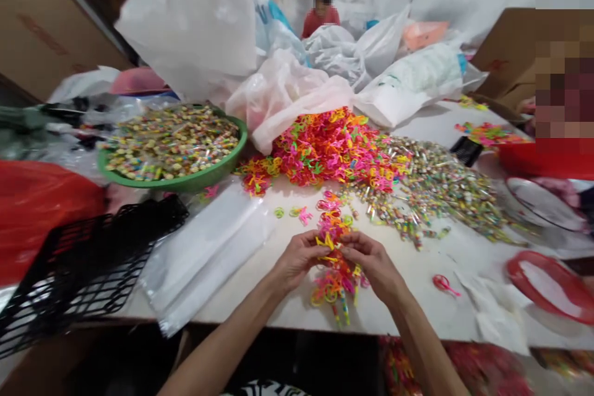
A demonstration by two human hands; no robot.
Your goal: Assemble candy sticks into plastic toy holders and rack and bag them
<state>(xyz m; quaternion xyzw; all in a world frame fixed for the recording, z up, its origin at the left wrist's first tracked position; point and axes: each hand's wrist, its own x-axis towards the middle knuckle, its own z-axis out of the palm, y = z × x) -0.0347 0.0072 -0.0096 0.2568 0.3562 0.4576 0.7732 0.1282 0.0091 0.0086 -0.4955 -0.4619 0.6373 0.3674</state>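
Two bare hands met over the white table (297,306) in the head view. The left hand (299,257) had its thumb and finger pinched on a yellow toy (327,242). The right hand (371,257) was at the toy's other side, its thumb and finger close together, but I could not tell if they had hold of anything. The yellow toy was up over a row of toys (330,219) (pink, red, orange and yellow ones). Behind the row was a big bright heap (325,148). Lots of little tubes (445,189) lay to the right of it. To the left was a full green tub (208,180), with clear bags (208,253) in front. One pink toy (443,283) lay by itself, near a red bowl (515,272). At the back was a person in red (320,20).
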